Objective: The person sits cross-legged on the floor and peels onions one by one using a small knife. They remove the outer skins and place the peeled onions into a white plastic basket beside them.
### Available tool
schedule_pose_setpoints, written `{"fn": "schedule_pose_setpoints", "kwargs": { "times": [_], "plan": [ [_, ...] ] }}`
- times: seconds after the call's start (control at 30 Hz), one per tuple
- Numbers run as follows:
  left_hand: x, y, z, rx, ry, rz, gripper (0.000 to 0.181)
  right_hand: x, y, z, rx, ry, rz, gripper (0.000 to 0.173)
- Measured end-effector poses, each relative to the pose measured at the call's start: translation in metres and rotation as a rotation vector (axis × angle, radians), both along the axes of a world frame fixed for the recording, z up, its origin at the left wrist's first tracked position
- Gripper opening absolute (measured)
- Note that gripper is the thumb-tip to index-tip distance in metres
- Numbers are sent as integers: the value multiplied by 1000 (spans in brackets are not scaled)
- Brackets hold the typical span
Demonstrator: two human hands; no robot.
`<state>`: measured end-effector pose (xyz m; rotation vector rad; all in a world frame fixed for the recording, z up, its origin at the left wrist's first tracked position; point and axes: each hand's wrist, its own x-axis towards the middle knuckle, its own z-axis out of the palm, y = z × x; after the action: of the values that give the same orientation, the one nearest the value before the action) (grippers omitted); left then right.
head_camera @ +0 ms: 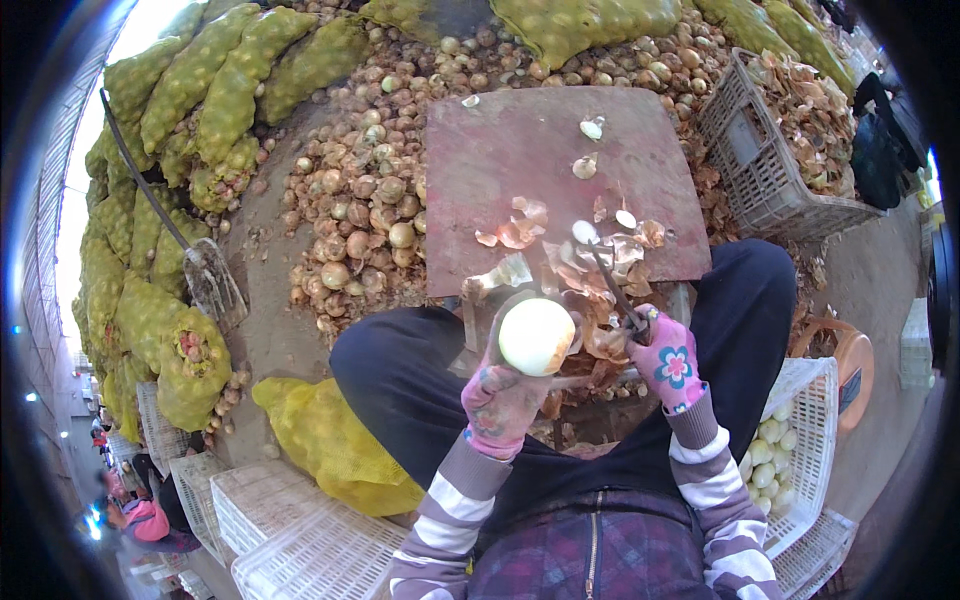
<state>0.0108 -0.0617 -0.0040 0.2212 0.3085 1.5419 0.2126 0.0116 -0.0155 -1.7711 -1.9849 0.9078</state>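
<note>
In a pink glove, my left hand (501, 405) holds a peeled white onion (535, 337) with a brownish patch at its lower right. My right hand (666, 358), gloved in pink with a flower print, grips a knife (613, 285) whose blade points up and left over the board. Both hands are above my lap, at the near edge of a reddish wooden board (495, 165). Onion skins (577, 270) lie across that near part of the board and hang over its edge. Cut onion ends (585, 166) are scattered farther back on it.
Unpeeled onions (360, 217) are heaped left of and behind the board. A crate (739, 161) of skins stands at right. By my right leg, another crate (814, 450) holds peeled onions. A shovel (214, 277) leans among mesh sacks (142, 315). A person (146, 521) sits far left.
</note>
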Motion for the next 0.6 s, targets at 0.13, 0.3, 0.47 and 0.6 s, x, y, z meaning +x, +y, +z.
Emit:
{"fn": "schedule_pose_setpoints", "kwargs": {
  "times": [0.13, 0.3, 0.47, 0.6],
  "plan": [
    [2, 1, 4, -26, -120, 12, 84, -4, -9, 20, 128, 123, 25, 34],
    [5, -2, 10, -212, 77, 90, 72, -9, -27, 43, 67, 300, 227, 32],
    [1, -7, -17, -171, 169, 44, 73, -21, -34, 35, 260, 182, 459, 39],
    [3, -7, -11, -187, 283, 66, 72, -25, -32, 34, 277, 149, 445, 38]
  ]
}}
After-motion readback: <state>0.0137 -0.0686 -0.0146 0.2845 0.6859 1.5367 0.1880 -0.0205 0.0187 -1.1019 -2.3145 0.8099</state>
